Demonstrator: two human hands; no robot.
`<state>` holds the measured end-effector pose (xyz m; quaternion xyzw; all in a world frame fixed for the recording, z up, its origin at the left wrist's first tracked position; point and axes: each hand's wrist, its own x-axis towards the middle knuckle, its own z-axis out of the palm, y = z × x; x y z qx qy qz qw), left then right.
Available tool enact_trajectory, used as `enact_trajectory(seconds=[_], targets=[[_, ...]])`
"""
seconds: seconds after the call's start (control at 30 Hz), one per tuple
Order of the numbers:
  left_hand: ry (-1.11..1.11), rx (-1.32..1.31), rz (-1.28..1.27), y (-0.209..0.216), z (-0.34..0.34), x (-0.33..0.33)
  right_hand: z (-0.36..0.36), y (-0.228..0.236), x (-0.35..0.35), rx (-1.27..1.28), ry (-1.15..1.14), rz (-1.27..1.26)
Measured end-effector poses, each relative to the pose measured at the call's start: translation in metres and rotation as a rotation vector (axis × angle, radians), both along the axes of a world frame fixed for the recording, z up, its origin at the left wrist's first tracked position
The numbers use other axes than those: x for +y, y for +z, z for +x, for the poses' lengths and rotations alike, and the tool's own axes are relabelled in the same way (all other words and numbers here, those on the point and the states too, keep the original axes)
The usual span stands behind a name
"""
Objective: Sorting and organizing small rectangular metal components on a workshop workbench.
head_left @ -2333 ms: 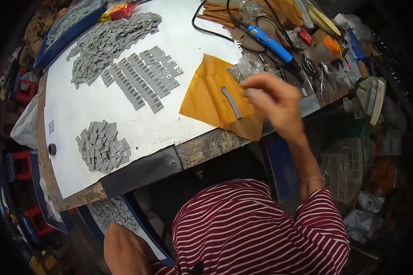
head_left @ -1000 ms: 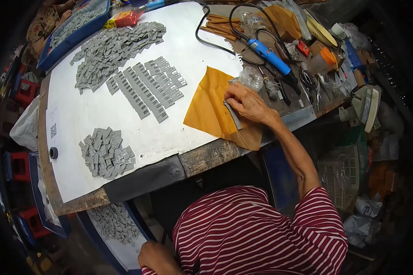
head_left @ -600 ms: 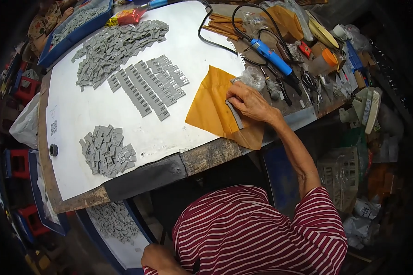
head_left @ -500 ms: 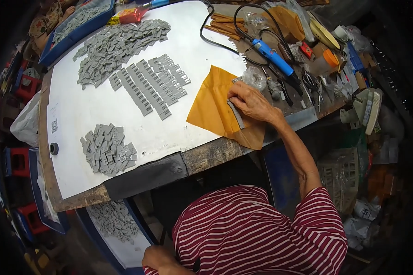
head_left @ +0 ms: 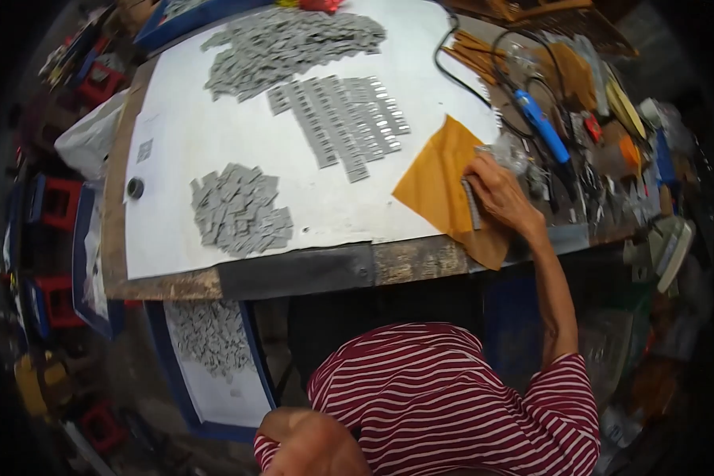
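At the right of the table, my right hand (head_left: 500, 193) is closed on a row of small grey flat pieces (head_left: 471, 205) that stand pressed together. The row lies on a sheet of brown wax paper (head_left: 434, 182). My left hand (head_left: 321, 444) is low at the bottom edge, away from the table, with its fingers smeared and hidden. Strips of grey flat pieces (head_left: 325, 127) lie lined up side by side mid-table. Behind them spreads a large heap of the same pieces (head_left: 293, 46), and a smaller heap (head_left: 239, 208) sits front left.
A blue electric screwdriver (head_left: 542, 125) with a black cord lies among pliers and plastic bags at the right. A small black round part (head_left: 135, 187) sits at the left edge. Below the table stands a blue tray (head_left: 258, 349) holding more grey pieces.
The whole view has shifted, so the table appears farther right and higher. My left hand has come further into view at the bottom. My right hand stays on the row over the paper.
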<state>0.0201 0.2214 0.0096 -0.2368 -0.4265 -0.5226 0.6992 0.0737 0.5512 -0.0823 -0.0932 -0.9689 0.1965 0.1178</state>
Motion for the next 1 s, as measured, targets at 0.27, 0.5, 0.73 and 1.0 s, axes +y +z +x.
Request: enact_trajectory(seconds=[0.27,0.5,0.73,1.0], targets=[[-0.208,-0.275,-0.907,-0.024,-0.047,-0.027,-0.005,0.002,-0.007,-0.029,0.032,0.109],[-0.284,-0.778,-0.863,-0.052,-0.124,0.012,-0.005,0.0,-0.002,-0.065,0.05,0.235],[-0.197,-0.93,-1.112,-0.092,-0.17,0.03,-0.004,-0.007,0.003,-0.021,0.069,0.258],[-0.101,-1.048,-1.291,-0.108,-0.171,0.035,-0.003,-0.006,0.0,0.006,0.052,0.277]])
